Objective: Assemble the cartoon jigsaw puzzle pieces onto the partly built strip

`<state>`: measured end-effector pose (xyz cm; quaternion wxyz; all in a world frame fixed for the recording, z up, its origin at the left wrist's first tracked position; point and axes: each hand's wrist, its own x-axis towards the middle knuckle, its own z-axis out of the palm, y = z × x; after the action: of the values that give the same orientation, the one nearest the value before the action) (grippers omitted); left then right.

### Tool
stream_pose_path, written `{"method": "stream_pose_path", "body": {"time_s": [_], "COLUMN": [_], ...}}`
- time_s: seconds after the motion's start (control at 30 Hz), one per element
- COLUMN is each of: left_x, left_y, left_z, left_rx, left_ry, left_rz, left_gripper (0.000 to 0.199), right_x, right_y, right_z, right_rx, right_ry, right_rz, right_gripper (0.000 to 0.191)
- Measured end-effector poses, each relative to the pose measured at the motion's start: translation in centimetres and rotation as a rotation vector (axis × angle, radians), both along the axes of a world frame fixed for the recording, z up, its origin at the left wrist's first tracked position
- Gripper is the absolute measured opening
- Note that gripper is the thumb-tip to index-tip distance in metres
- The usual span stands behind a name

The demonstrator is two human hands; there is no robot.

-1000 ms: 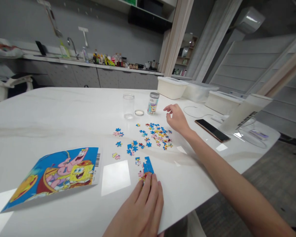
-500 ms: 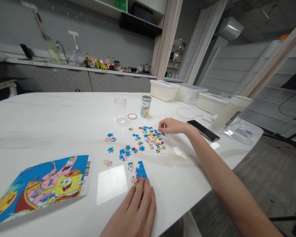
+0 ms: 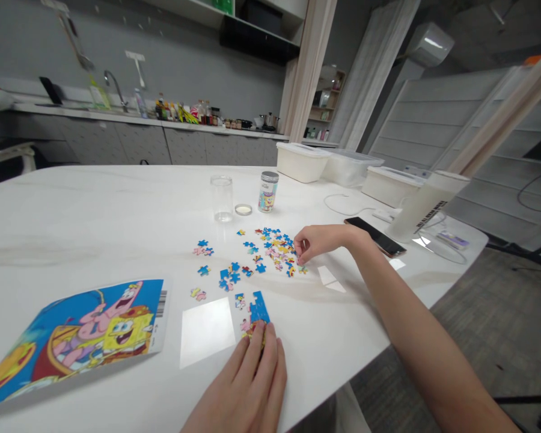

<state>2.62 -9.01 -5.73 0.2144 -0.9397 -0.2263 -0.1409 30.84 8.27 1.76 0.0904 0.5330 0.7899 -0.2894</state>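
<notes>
Loose jigsaw pieces [image 3: 270,249], mostly blue, pink and yellow, lie scattered mid-table. My right hand [image 3: 318,242] reaches to the right edge of that pile, its fingertips curled down onto the pieces; whether one is pinched I cannot tell. My left hand [image 3: 247,385] lies flat near the table's front edge, fingers apart, fingertips pressing on a small joined block of puzzle [image 3: 255,314]. A printed cartoon picture sheet [image 3: 76,334] lies to the left of it.
Behind the pieces stand a clear empty jar [image 3: 221,198], its lid [image 3: 243,209] and a labelled closed jar [image 3: 268,191]. A black phone [image 3: 375,236], a cable, a white cup [image 3: 417,207] and white lidded boxes [image 3: 303,161] sit at right. The white table [image 3: 94,222] ends close in front.
My right hand has come down from above the table near the jar onto the right side of the piece pile, fingers curling in. The left hand has stayed on the joined block.
</notes>
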Motion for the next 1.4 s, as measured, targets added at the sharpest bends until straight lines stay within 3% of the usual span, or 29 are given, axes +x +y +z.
{"method": "stream_pose_path", "body": {"time_s": [0.23,0.37,0.5,0.63,1.4], "left_x": [0.3,0.4,0.5,0.6,0.7], "left_y": [0.2,0.0,-0.1,-0.2,-0.6], "left_z": [-0.1,0.2,0.7,0.9,1.7], "left_rx": [-0.012,-0.026,-0.047,-0.018,-0.022], "left_ry": [0.012,-0.013,0.008,0.016,0.05], "left_rz": [-0.025,-0.011,-0.005,-0.006,0.022], "left_gripper": [0.06,0.059,0.057,0.057,0.058], "right_x": [-3.1,-6.8,-9.2,-10.1,-10.8], "right_y": [-1.9,-3.4,-4.4,-5.2,-5.9], "right_z": [1.6,0.5,-1.1,-1.5,-2.1], "right_rx": [-0.038,-0.092,-0.131,-0.007,-0.005], "right_ry": [0.415,0.585,0.7,0.673,0.576], "right_rz": [0.202,0.316,0.297,0.322,0.311], "right_gripper": [0.023,0.01,0.009,0.008,0.013]}}
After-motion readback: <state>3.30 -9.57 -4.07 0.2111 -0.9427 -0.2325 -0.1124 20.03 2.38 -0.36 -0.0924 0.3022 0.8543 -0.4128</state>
